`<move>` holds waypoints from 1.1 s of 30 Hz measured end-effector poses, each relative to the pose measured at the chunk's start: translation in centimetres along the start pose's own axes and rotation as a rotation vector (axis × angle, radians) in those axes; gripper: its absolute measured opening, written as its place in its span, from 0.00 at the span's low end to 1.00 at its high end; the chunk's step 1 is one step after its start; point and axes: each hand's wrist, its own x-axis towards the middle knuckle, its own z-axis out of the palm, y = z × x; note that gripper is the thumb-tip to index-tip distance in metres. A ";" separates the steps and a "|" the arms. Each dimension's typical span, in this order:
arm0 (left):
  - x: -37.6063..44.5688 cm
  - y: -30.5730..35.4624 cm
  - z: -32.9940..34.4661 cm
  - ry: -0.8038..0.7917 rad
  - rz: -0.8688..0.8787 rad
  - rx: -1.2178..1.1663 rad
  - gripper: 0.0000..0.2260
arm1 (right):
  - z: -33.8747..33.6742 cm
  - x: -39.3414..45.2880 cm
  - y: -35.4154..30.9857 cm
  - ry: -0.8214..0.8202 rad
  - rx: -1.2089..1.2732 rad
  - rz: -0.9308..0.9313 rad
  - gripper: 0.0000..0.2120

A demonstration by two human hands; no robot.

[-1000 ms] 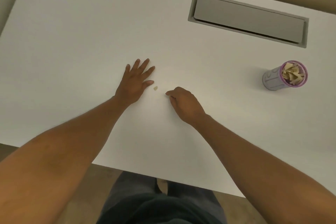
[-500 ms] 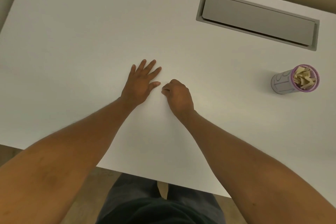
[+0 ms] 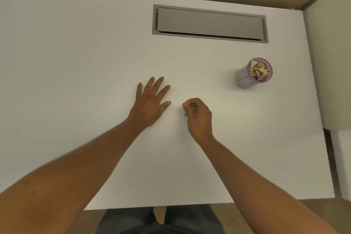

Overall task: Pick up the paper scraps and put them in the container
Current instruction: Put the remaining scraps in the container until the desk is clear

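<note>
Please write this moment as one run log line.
left hand: flat on table | right hand: curled, scrap unseen | container: holds scraps

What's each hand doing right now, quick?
Left hand: open, fingers spread flat on the table.
Right hand: fingers curled; whether it holds a scrap cannot be told.

We see a matt, smooth white desk with a matt grey plastic-looking hatch. Our container looks like dull grey plastic, purple-rimmed, full of creased tan paper scraps.
</note>
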 end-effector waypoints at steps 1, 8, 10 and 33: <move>0.9 1.4 0.4 -0.010 0.028 0.020 0.27 | -1.8 0.1 0.3 0.053 0.018 0.015 0.04; 6.7 9.7 4.4 -0.102 0.173 0.089 0.38 | -14.0 4.6 0.1 0.421 -0.067 -0.098 0.03; 7.6 11.1 5.4 -0.101 0.204 0.108 0.38 | -16.9 6.8 -0.2 0.470 -0.158 -0.152 0.04; 8.6 11.5 8.2 0.092 0.265 0.223 0.38 | -21.8 16.0 -0.1 0.396 -0.656 -0.143 0.12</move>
